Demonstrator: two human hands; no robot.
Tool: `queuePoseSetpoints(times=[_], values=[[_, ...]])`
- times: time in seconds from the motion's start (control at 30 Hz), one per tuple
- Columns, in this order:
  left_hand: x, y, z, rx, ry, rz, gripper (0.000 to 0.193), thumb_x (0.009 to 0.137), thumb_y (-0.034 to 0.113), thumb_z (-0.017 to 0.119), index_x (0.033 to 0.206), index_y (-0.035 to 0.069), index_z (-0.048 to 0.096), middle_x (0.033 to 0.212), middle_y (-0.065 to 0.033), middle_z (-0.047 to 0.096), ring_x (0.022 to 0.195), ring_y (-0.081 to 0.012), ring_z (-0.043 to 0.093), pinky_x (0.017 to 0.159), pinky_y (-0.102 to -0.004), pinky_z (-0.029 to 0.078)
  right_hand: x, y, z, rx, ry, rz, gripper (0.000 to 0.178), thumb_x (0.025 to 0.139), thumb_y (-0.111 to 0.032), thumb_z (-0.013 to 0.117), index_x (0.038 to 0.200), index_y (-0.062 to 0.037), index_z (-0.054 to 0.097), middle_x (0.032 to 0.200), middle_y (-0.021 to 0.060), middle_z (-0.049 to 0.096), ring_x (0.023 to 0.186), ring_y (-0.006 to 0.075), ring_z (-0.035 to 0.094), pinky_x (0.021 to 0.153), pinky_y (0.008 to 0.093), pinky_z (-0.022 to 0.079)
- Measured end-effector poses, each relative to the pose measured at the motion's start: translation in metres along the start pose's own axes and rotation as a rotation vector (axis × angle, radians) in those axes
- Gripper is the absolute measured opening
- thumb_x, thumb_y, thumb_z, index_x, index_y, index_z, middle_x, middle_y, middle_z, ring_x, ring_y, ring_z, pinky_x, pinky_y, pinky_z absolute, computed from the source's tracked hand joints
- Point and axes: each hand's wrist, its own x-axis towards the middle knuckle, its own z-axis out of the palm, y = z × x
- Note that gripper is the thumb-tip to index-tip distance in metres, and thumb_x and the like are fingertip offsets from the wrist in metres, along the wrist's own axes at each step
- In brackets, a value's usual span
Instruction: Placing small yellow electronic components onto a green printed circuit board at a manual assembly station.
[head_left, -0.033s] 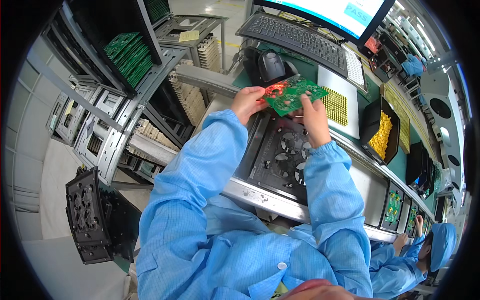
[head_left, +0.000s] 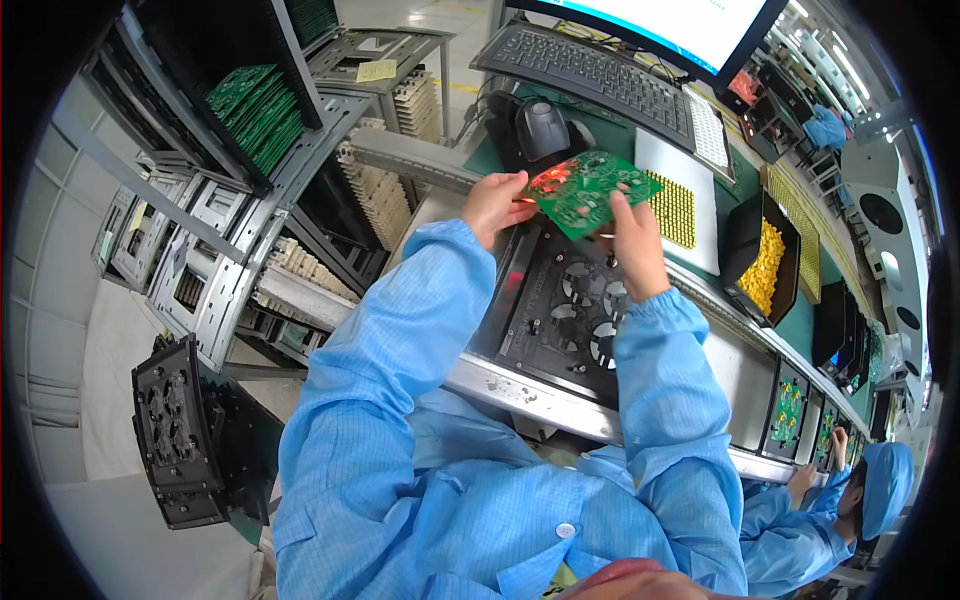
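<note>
A green circuit board (head_left: 592,192) is held up between both hands, tilted, in front of the scanner. My left hand (head_left: 497,207) pinches its left edge, and red light falls on the board's left part. My right hand (head_left: 636,236) grips the right side, thumb on the upper face; the fingers beneath are partly hidden. Just beyond the board stands a black handheld scanner (head_left: 542,130) on its stand. Below the hands, a black fixture tray (head_left: 562,318) with round cutouts lies on the metal-edged line.
Green boards (head_left: 258,115) fill a rack at left. Another black tray (head_left: 172,425) stands lower left. A keyboard (head_left: 590,80) and monitor (head_left: 690,30) are at the back. Right are a bin of yellow parts (head_left: 762,270), a yellow-studded sheet (head_left: 674,212) and a co-worker (head_left: 830,520).
The board and my right hand have shifted slightly to the right, and the board's tilt has changed a little. My left hand stays nearly still. A coloured box on the monitor has vanished.
</note>
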Motion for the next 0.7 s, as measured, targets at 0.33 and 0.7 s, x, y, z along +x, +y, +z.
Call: queuePoseSetpoints(times=[0.33, 0.7], values=[[0.008, -0.023, 0.002, 0.471, -0.139, 0.171, 0.042, 0.109, 0.047, 0.06, 0.111, 0.008, 0.072, 0.101, -0.0014, 0.073, 0.086, -0.0096, 0.065, 0.078, -0.0262, 0.052, -0.018, 0.052, -0.135, -0.461, -0.161, -0.087, 0.034, 0.106, -0.026, 0.069, 0.09, 0.0028, 0.074, 0.073, -0.002, 0.065, 0.061, 0.0068, 0.06, 0.057, 0.0241, 0.045], [-0.031, -0.048, 0.021, 1.264, -0.03, 0.614, 0.107, 0.067, 0.062, 0.092, 0.153, 0.016, 0.047, 0.148, -0.0134, 0.039, 0.145, -0.0384, 0.033, 0.118, -0.0555, 0.031, -0.019, 0.08, -0.075, -0.914, 0.132, -0.565, 0.06, 0.066, -0.04, 0.099, 0.107, -0.0053, 0.072, 0.101, 0.0091, 0.067, 0.087, 0.0283, 0.071, 0.074, 0.0401, 0.058]])
